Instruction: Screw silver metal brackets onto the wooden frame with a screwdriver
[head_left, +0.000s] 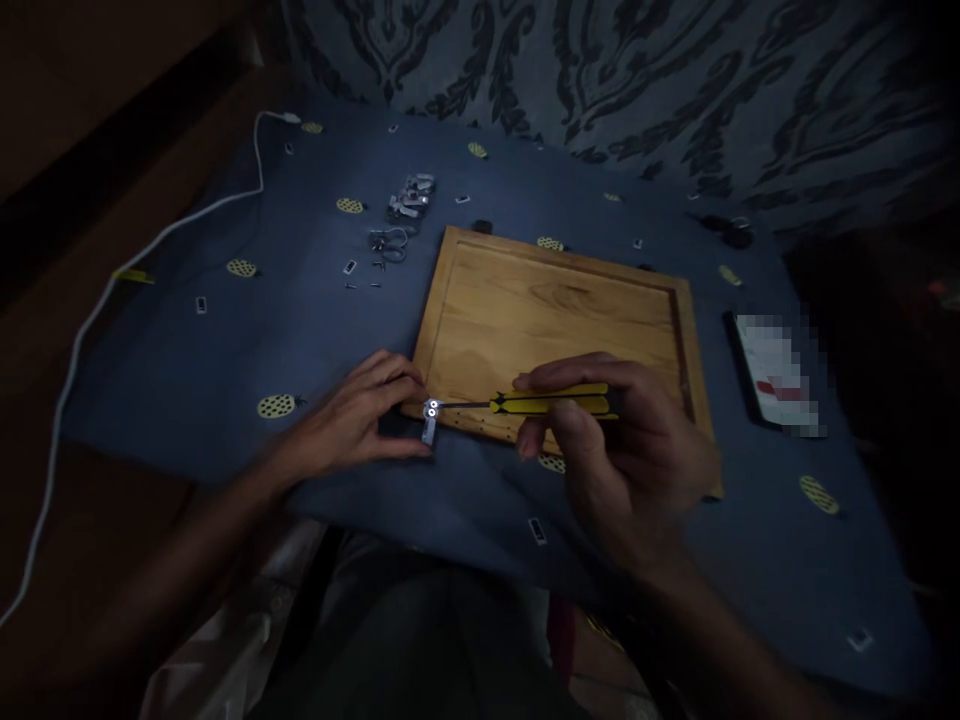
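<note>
My right hand (645,460) grips a yellow-and-black screwdriver (555,403), its dark shaft pointing left. The shaft's tip is at a small shiny metal fitting (430,421) with two round, screw-like spots, beside the near-left corner of a wooden board (555,315). Finger and thumb of my left hand (352,420) close around this fitting, fingertips near the board's edge. Whether the tip sits in a screw is too small to tell. The board has a raised frame and a row of small dark holes along its near edge.
More metal fittings (412,197) lie behind the board's left side, near metal loops (388,245) and small screws (363,286). A phone (776,375) lies to the right. A white cable (161,236) runs along the left. The blue patterned cloth (187,370) covers the table.
</note>
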